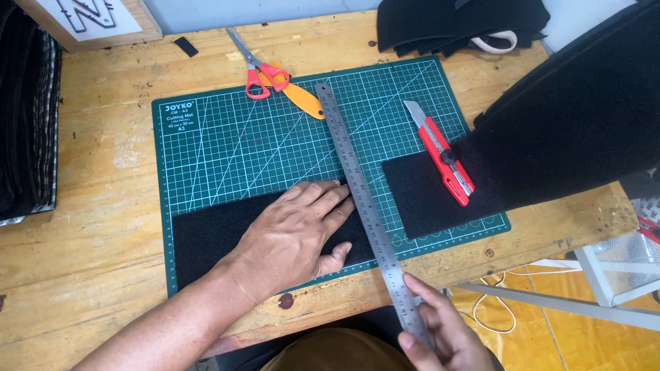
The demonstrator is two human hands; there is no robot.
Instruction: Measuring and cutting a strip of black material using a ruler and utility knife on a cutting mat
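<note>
Counter [89, 206]: bare wood, carrying a green gridded cutting mat [220, 144].
Black fabric strip [206, 230]: lies flat along the mat's near edge, left of the ruler; it looks already parted from the larger piece.
Left hand [295, 230]: open, palm down, fingers spread, pressing the strip onto the mat; it grips nothing.
Scissors [265, 72]: red and orange handles, resting at the mat's far edge, untouched.
Steel ruler [364, 206]: laid at a slant across the mat, between the strip and the larger fabric, fingertips of the left hand just beside it.
Right hand [440, 336]: fingers closed lightly on the ruler's near end.
Utility knife [443, 158]: red, blade out, lying on the larger fabric, in neither hand.
Larger black fabric [564, 130]: runs off the counter's right side; no cut is under way.
</note>
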